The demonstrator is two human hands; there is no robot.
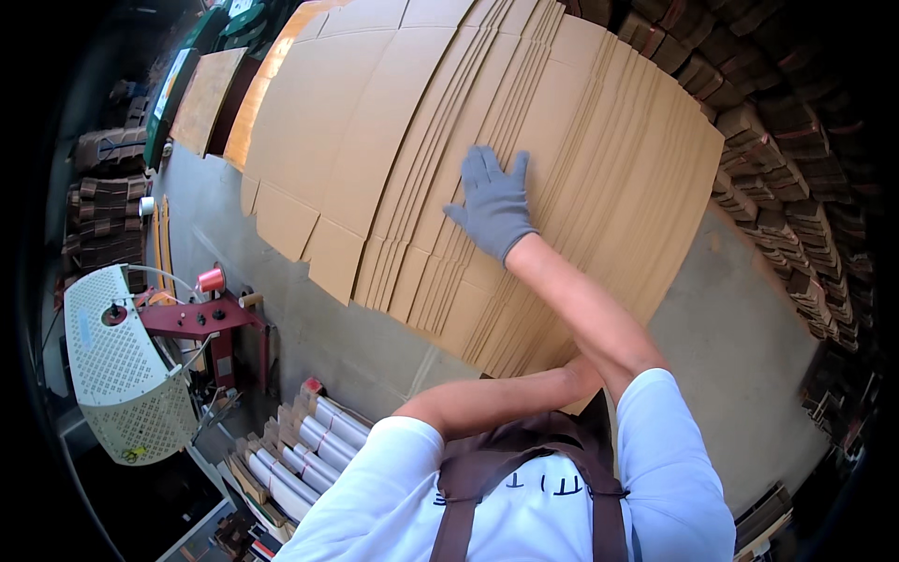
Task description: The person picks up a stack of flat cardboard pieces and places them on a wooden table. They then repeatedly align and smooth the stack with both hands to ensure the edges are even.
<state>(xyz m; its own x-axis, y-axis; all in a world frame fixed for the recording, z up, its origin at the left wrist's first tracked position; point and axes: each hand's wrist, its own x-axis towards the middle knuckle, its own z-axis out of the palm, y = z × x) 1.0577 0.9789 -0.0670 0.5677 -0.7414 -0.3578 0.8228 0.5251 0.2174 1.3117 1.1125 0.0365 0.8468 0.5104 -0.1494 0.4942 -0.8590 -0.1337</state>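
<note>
My right hand [493,201], in a grey glove, lies flat with fingers spread on a fanned stack of brown cardboard sheets [365,122]. The sheets are scored and slotted, like flattened boxes, and overlap in close steps toward the right. My left forearm [506,398] crosses in front of my body and passes beneath the right forearm. The left hand itself is hidden there, so its fingers and anything in them do not show.
At left stands a machine with a pale perforated guard [126,347] and a dark red arm [201,318]. Silver-wrapped rolls [328,436] lie at lower left. Stacks of bundled cardboard [777,178] line the right side. A wooden board [208,98] leans at upper left.
</note>
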